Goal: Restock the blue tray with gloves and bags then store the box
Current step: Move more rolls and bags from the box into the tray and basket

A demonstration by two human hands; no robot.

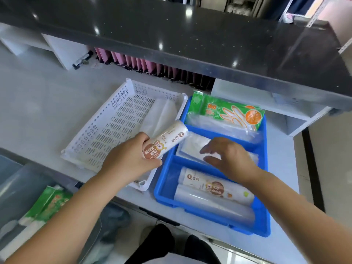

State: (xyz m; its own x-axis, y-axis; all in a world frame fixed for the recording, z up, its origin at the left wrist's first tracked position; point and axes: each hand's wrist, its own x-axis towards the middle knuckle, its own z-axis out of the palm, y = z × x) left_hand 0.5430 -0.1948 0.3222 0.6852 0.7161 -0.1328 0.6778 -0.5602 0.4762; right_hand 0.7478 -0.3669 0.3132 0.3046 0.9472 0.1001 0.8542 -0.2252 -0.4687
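Left hand (pixel 131 159) is gripping a labelled bag roll (pixel 167 141), fingers and thumb curling round its near end; the roll is tilting toward 1 o'clock, sitting over the gap between white basket (pixel 106 130) and blue tray (pixel 163 199). Right hand (pixel 230 159) is hovering over the tray's middle compartment, fingers loosely spread above flat clear bags (pixel 192 147); it's blurred, so contact is unclear. Green glove pack (pixel 228 113) is lying in the 12 o'clock compartment, two more rolls (pixel 213 185) in the 6 o'clock one. Clear box (pixel 22 180) is sitting at 8 o'clock, holding green packs (pixel 47 202).
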